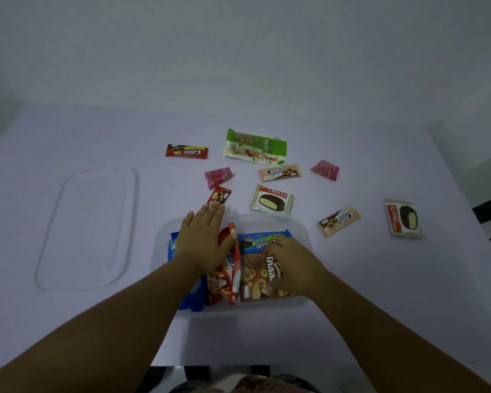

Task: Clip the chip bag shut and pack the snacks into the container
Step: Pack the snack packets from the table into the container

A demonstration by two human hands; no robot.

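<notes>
A clear plastic container sits at the table's near middle with snack packs inside: a brown bag, a red bag standing on edge, a blue cookie pack and a blue pack at the left. My left hand lies flat with straight fingers over the container's left side, its thumb against the red bag. My right hand rests with curled fingers on the brown bag and the blue cookie pack. No clip is visible.
The clear lid lies to the left. Loose snacks lie beyond and to the right: a green nuts bag, two Choco Pie packs, red, beige and pink small wrappers.
</notes>
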